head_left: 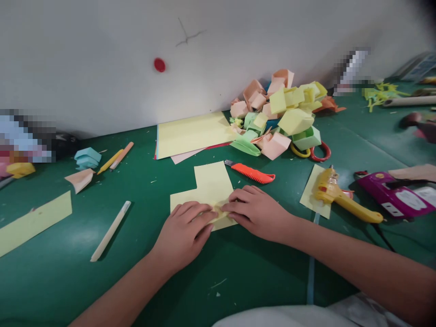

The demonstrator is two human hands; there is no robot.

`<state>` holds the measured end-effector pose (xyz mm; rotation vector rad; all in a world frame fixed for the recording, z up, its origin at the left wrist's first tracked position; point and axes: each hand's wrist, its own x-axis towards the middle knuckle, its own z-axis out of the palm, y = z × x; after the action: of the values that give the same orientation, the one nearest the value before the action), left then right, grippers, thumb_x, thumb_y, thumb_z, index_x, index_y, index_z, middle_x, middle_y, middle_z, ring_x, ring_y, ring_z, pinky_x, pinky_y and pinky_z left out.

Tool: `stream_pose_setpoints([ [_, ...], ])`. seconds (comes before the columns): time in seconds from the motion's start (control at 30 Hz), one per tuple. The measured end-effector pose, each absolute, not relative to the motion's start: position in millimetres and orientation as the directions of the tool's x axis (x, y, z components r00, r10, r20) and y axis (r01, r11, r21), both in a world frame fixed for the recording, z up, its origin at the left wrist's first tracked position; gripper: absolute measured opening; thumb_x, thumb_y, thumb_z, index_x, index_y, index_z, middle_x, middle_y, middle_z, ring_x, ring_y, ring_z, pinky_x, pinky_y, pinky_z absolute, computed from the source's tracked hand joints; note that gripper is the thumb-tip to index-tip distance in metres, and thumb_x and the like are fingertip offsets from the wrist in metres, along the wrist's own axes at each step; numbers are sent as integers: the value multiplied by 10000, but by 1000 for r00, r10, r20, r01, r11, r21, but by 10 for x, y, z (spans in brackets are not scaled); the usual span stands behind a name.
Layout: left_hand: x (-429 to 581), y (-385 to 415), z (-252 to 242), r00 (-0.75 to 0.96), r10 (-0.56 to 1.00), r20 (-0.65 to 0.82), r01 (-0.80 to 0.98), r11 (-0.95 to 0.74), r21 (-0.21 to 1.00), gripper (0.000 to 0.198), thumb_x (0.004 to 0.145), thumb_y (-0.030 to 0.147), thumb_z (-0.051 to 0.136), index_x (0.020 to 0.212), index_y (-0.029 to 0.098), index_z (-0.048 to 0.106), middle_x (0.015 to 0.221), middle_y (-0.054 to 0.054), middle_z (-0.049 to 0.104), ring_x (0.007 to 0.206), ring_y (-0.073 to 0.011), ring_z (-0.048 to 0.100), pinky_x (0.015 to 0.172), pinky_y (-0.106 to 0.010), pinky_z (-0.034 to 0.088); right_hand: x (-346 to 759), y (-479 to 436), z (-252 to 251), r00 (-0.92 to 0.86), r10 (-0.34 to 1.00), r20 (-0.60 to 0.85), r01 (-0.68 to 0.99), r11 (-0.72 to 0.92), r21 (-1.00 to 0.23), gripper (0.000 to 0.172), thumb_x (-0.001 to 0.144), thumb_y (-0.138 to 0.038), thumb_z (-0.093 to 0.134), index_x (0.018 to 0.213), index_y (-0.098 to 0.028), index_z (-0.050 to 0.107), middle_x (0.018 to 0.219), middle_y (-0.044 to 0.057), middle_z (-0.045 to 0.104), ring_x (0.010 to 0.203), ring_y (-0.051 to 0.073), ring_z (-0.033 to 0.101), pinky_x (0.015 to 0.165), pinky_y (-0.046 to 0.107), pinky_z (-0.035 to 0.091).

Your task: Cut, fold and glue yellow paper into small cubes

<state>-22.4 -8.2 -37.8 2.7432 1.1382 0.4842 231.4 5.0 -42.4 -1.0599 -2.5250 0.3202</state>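
Note:
On the green table (136, 290) lies a yellow paper piece (213, 178) with a notched, stepped outline. My left hand (187, 231) presses on its near left part, fingers bent and closed on the paper. From the right, my right hand (257, 211) pinches the near edge, its fingertips almost meeting those of the left. A narrow fold or strip of yellow paper shows between the fingertips; its exact shape is partly hidden. Just beyond the right hand is an orange box cutter (254, 173), its metal tip close to the paper.
Folded paper pieces (293, 111) are heaped by the wall, near red scissors handles (320, 151). A yellow glue gun (344, 197) and a purple device (397, 194) stand right. Yellow sheets (194, 134) lie behind; a rolled paper stick (111, 231) and paper strip (37, 222) lie left.

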Motion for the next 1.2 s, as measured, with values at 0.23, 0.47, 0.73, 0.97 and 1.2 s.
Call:
stream_pose_setpoints([
  [0.23,-218,-98,-367,653,703,282,674,-709,206,239,986,218,532,1177,239,674,1166,-43,715,1078,-250,629,918,-430,493,2313,50,-424,-646,723,246,641,688,-339,290,1026,-266,463,1202,-233,690,1057,74,651,906,215,534,831,395,434],
  [0.47,-214,-95,-366,649,706,284,682,-705,194,240,988,229,538,1184,237,677,1168,-43,717,1073,-251,625,907,-421,489,2314,48,-427,-642,727,242,649,684,-334,300,1024,-267,466,1227,-239,685,1063,75,650,902,219,526,834,393,437],
  [0.73,-210,-98,-361,646,705,293,685,-705,187,242,988,226,536,1183,225,679,1164,-41,721,1067,-250,624,912,-423,489,2308,42,-427,-641,731,233,655,679,-332,311,1030,-282,453,1244,-239,675,1077,77,644,912,217,525,855,395,442],
  [0.97,-194,-99,-335,642,706,298,693,-701,168,256,997,242,510,1171,217,696,1150,-57,730,1055,-252,639,904,-425,506,2304,43,-421,-632,738,236,660,672,-335,309,1025,-279,463,1239,-232,681,1082,83,638,925,224,516,861,405,444],
  [1.2,-198,-102,-341,637,713,291,701,-694,166,261,994,240,516,1181,237,700,1161,-60,727,1062,-245,640,918,-423,512,2306,43,-419,-631,736,245,659,675,-331,303,1028,-289,459,1214,-236,692,1077,91,637,912,216,518,861,402,449],
])
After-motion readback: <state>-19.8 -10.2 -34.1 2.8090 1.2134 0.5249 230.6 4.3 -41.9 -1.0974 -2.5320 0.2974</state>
